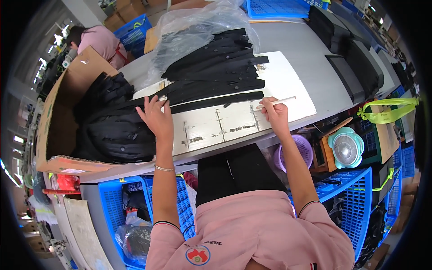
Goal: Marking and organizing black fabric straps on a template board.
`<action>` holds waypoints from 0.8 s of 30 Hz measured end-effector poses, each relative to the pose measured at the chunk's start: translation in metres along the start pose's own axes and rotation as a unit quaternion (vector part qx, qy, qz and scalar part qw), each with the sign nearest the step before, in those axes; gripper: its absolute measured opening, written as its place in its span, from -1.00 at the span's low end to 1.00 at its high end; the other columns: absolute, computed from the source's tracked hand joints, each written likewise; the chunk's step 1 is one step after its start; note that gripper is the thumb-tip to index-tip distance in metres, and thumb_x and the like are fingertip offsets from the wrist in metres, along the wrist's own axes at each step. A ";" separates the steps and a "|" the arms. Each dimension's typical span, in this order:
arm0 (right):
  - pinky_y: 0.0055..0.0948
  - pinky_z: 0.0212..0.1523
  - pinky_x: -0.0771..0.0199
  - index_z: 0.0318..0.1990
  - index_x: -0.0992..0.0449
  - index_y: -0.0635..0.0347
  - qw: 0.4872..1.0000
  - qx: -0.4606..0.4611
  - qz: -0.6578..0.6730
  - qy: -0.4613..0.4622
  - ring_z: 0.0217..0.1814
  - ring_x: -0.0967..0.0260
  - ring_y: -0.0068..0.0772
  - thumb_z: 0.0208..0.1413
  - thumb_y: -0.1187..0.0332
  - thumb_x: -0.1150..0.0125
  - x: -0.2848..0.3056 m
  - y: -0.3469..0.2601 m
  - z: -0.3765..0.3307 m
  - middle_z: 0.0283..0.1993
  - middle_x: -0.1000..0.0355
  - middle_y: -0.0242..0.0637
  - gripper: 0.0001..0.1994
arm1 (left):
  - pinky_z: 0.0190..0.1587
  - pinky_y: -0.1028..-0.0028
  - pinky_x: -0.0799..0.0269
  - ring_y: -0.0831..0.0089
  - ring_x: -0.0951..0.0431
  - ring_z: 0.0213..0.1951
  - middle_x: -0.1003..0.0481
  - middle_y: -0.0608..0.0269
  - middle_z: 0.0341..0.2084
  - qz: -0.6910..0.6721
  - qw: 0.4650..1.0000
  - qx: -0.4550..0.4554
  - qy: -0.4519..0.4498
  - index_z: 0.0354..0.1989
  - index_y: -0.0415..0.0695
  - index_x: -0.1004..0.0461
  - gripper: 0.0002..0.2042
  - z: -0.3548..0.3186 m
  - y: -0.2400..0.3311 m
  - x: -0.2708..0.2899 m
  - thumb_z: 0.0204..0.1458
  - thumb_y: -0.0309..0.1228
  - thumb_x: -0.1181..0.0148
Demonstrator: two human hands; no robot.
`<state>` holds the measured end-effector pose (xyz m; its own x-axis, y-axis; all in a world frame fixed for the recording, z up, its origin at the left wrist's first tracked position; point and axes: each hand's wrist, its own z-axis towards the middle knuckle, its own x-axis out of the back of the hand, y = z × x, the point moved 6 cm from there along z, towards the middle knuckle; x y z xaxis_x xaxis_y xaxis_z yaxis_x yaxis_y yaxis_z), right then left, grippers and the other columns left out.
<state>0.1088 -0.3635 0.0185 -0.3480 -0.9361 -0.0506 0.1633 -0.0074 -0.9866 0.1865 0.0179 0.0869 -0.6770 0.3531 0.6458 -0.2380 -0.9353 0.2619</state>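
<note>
While pinching white stick (288,99) in right hand (276,112), has fingertips just beside end of black strip (217,102); rests left hand (159,119), spread-fingered, over strip's left stretch.

Gray worktable (297,40): white board (292,81) at center; open cardboard box (85,63), left; stacked black panels (366,67), right.
Atop white board: black fabric strips (209,88).

From afar I can't see the floor of the cardboard box (85,65) beneath black fabric strips (119,135); the top edge crops a blue basket (279,8); my right grip (275,113) covers part of a slim white stick (286,99), too small to identify.
</note>
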 end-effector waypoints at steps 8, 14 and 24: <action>-0.68 -0.50 -0.25 0.06 -0.59 0.25 0.999 0.033 -0.010 -0.002 -0.54 -0.26 -0.77 0.45 0.25 -0.11 -0.004 -0.018 -0.008 -0.47 -0.50 -0.42 -0.72 | 0.38 0.00 -0.21 0.12 -0.52 0.18 -0.58 0.04 0.05 -0.212 0.958 -0.091 -0.167 -0.14 -0.22 -0.63 -0.80 -0.088 0.146 -0.024 0.10 -0.42 -0.33; -0.29 -0.03 -0.50 0.08 -0.60 0.24 0.907 0.278 -0.318 -0.012 -0.10 -0.57 -0.24 0.26 0.38 -0.27 -0.022 -0.039 -0.066 -0.15 -0.62 -0.16 -0.72 | 0.42 -0.01 -0.14 -0.04 -0.37 0.33 -0.47 -0.15 0.21 -0.202 0.948 -0.133 -0.207 0.15 -0.34 -0.51 -0.58 -0.120 0.191 -0.034 0.16 -0.36 -0.27; -0.03 0.48 -0.10 0.34 -0.45 0.04 0.811 0.263 -0.519 -0.058 0.45 -0.28 -0.18 0.11 0.34 -0.39 0.016 -0.021 -0.056 0.25 -0.50 -0.20 -0.41 | 0.46 -0.29 0.39 0.11 -0.20 0.48 -0.28 -0.02 0.41 -0.154 0.942 -0.099 -0.281 0.41 -0.25 -0.28 -0.32 -0.125 0.167 -0.012 0.19 -0.16 -0.31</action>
<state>0.0476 -0.3585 0.0301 -0.4656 -0.3567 0.8099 0.2202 -0.9331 -0.2843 0.0681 -0.1460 0.0330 -0.0930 0.5129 0.8534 -0.5252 -0.7535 0.3956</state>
